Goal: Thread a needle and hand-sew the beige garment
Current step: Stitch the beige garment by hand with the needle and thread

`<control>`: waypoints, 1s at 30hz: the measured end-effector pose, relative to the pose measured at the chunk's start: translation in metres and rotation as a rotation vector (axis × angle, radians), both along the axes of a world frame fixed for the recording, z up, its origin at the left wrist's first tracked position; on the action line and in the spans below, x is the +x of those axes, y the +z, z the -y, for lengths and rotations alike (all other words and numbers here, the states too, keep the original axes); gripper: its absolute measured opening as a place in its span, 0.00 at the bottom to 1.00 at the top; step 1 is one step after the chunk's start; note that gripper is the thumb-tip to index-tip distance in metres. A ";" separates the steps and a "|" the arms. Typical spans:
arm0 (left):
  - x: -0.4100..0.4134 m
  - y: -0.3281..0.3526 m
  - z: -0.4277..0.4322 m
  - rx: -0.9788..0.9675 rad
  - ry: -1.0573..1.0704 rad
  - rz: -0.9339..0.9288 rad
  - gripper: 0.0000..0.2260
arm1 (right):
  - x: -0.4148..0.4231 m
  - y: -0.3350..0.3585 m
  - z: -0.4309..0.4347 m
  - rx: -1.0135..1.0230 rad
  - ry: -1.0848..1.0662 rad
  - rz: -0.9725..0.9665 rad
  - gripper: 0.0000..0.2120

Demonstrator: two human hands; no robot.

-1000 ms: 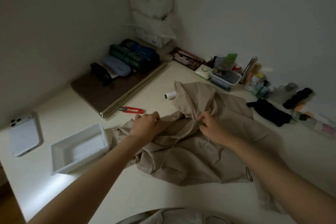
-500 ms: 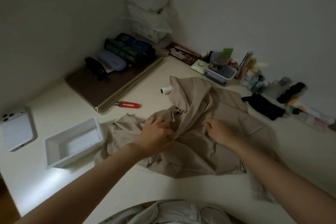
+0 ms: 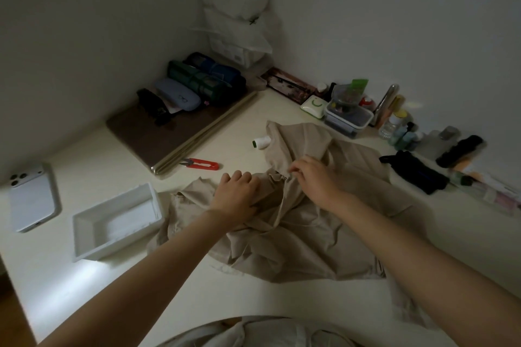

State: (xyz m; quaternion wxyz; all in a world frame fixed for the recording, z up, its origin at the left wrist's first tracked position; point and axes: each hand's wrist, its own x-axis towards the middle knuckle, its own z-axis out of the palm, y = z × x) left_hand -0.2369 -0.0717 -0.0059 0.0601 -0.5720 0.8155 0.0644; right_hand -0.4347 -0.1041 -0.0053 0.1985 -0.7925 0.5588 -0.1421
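The beige garment (image 3: 296,239) lies crumpled on the white table (image 3: 242,110). My left hand (image 3: 236,194) rests on its left part, fingers curled and gripping a fold of cloth. My right hand (image 3: 315,180) is over the garment's middle, fingertips pinching the cloth at a raised fold. A white thread spool (image 3: 261,143) lies just beyond the garment's far corner. Red thread snips (image 3: 201,164) lie to the left of it. No needle can be made out in this dim light.
A white tray (image 3: 117,221) and a white phone (image 3: 31,197) sit at left. A board with rolled cases (image 3: 197,82) stands at the back left. A clear box (image 3: 348,118), bottles (image 3: 394,127) and a black pouch (image 3: 417,175) line the right wall.
Both hands shifted over the garment: the left moved right then back left, the right dropped and then rose to the raised fold. The cloth was rearranged and the camera shifted slightly.
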 end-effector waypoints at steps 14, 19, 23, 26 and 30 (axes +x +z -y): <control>0.028 0.006 -0.006 -0.066 0.291 -0.446 0.11 | 0.004 -0.003 0.029 0.073 0.172 -0.369 0.13; 0.041 0.009 -0.007 0.052 0.240 -0.180 0.13 | -0.001 0.017 0.034 -0.059 0.109 -0.175 0.09; 0.033 0.014 -0.002 0.030 0.262 -0.202 0.12 | 0.001 0.035 0.036 -0.093 0.126 -0.064 0.08; 0.012 0.030 -0.002 -0.168 0.224 -0.467 0.07 | 0.005 0.044 0.036 -0.094 0.144 -0.040 0.08; -0.014 0.036 0.001 0.001 0.200 -0.505 0.15 | 0.010 0.052 0.034 -0.103 0.170 -0.052 0.09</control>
